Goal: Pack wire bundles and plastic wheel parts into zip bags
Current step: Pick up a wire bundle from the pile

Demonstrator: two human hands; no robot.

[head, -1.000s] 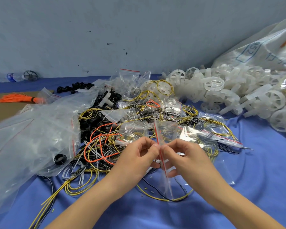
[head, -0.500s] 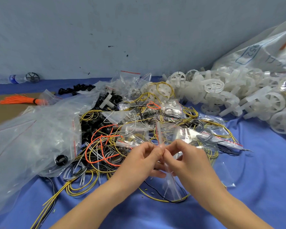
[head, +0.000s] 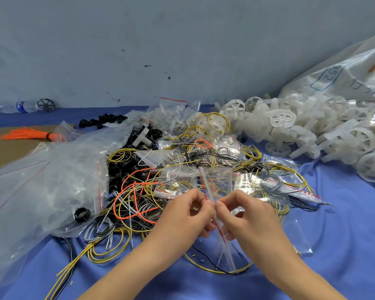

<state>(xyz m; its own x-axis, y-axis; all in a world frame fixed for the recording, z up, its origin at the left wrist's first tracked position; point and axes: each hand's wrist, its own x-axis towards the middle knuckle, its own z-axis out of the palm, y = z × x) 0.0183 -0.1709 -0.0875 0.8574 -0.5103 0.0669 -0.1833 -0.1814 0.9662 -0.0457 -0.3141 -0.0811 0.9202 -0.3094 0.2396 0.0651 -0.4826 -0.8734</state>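
1. left hand (head: 183,217) & right hand (head: 245,219) both pinch the zip bag (head: 217,187) at its red-striped edge.
2. bag held upright over wire pile (head: 160,191) on blue cloth (head: 344,234).
3. white wheels (head: 290,128) heaped far right.

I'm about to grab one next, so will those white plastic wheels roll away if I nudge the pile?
Probably somewhat. The white plastic wheels are round-rimmed and loosely heaped, so nudged ones may tumble or roll. They look thin-spoked and hollow, so likely light yet stiff. The blue cloth may slow them.
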